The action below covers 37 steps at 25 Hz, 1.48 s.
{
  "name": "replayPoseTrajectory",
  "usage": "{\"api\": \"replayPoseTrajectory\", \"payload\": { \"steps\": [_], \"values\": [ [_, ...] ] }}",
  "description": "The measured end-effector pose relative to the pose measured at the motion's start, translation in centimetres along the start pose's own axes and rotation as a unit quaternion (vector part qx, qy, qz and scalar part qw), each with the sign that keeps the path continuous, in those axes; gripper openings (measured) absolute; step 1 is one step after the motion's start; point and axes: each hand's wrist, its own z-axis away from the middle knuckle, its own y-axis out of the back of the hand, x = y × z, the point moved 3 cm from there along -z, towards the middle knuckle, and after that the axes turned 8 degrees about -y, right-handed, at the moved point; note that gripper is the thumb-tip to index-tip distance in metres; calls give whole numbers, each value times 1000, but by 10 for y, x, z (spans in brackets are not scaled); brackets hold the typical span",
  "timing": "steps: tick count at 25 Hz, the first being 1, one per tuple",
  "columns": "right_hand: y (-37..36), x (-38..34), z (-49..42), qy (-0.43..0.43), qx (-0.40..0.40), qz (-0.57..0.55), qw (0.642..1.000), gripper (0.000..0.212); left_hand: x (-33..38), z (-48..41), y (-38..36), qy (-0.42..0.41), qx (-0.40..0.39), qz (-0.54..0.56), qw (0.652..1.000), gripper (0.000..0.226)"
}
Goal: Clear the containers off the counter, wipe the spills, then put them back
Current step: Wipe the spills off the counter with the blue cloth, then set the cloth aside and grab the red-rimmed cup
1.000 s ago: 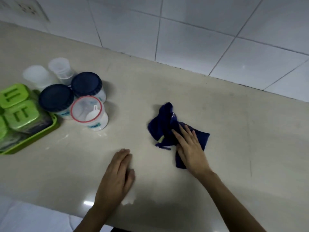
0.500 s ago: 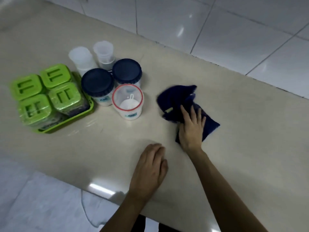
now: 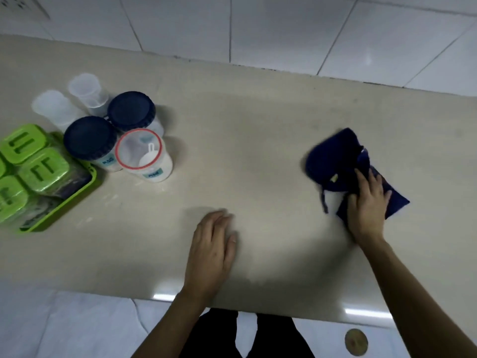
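R hand (image 3: 367,205): pressed flat on cloth (image 3: 333,161), fingers spread.
L hand (image 3: 213,250): laid flat, palm down, on counter (image 3: 245,120); nothing held.
Jars (image 3: 113,135): grouped far left of L hand.

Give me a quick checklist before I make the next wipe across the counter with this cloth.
1. Right hand pressed flat on the blue cloth: ok.
2. Left hand resting on the counter, holding nothing: ok.
3. Containers out of the wiping path: ok; the jars, including the red-rimmed jar, and the green tray are grouped at the left.
4. Cloth spread out: not ok, it is bunched.
5. Whitish smears near the tray's corner: not ok, unwiped.
6. Cloth damp: cannot tell.
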Motion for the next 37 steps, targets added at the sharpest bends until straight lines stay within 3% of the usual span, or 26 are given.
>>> {"api": "replayPoseTrajectory", "payload": {
  "steps": [2,3,5,8,12,18,24,34,37],
  "values": [
    [-8,-18,1,-69,20,-9,997,59,22,-12,-17,4,5,0,1000,40],
    [-12,-31,5,-52,13,-15,998,59,36,-17,-25,13,12,-3,1000,42],
    [-26,-58,26,57,-22,-12,998,61,56,-23,-34,37,27,-8,999,46],
    [-32,-64,57,186,-63,19,980,63,83,-30,-48,0,6,-31,1000,48],
    [-10,-13,63,246,-64,29,967,61,114,-19,-70,-102,-57,-94,989,50],
    [45,146,56,137,-34,9,990,57,134,-8,-109,-107,-110,-115,981,49],
    [96,287,48,-107,45,11,993,61,149,-7,-135,-124,-135,-113,977,56],
    [99,304,51,-147,65,-17,987,57,151,-10,-134,-122,-141,-109,976,55],
    [103,266,56,-146,103,-35,983,56,137,-10,-116,-143,-124,-129,973,51]
  ]
}}
